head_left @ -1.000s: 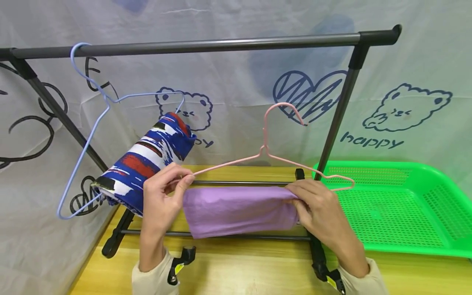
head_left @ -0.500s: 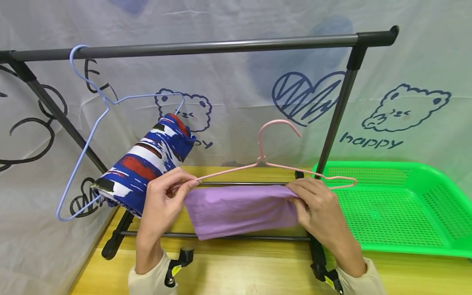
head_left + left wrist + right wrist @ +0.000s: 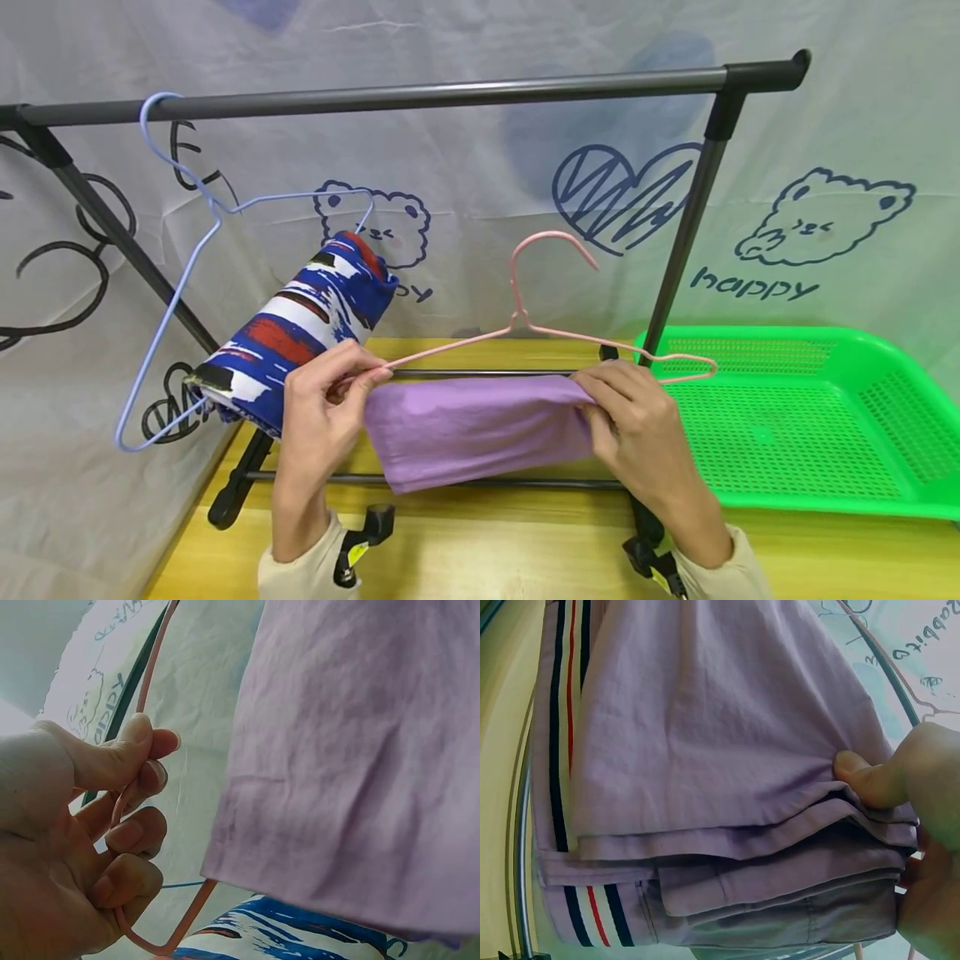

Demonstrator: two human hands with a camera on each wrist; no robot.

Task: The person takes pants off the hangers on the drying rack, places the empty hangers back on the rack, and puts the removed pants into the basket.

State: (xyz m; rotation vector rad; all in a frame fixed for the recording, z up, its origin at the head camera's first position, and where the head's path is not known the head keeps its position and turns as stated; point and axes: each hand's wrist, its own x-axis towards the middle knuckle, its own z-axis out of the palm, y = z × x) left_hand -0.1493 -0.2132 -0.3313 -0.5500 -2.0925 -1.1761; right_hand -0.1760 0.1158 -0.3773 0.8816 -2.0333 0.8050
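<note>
In the head view, my left hand (image 3: 326, 412) pinches the left arm of a pink clothes hanger (image 3: 450, 340), its hook pointing up and attached to nothing. In the left wrist view, thumb and fingers curl round the hanger wire (image 3: 147, 682). Folded purple pants (image 3: 476, 433) hang draped over the hanger's lower bar, which the cloth mostly hides. My right hand (image 3: 637, 421) pinches their upper right edge, thumb on the near side. The right wrist view shows several folded layers of the pants (image 3: 705, 750), with a navy, white and red side stripe (image 3: 571, 712).
A black clothes rack (image 3: 450, 97) stands behind my hands. On its left hangs a light blue hanger (image 3: 168, 308) bearing a folded blue, white and red garment (image 3: 292, 325). A green basket (image 3: 795, 500) sits at right on the wooden table (image 3: 480, 550).
The pink hanger, its hook and the pants have shifted slightly left. The hook dipped, then rose a little, and is lower than a second ago. Both hands keep their grips.
</note>
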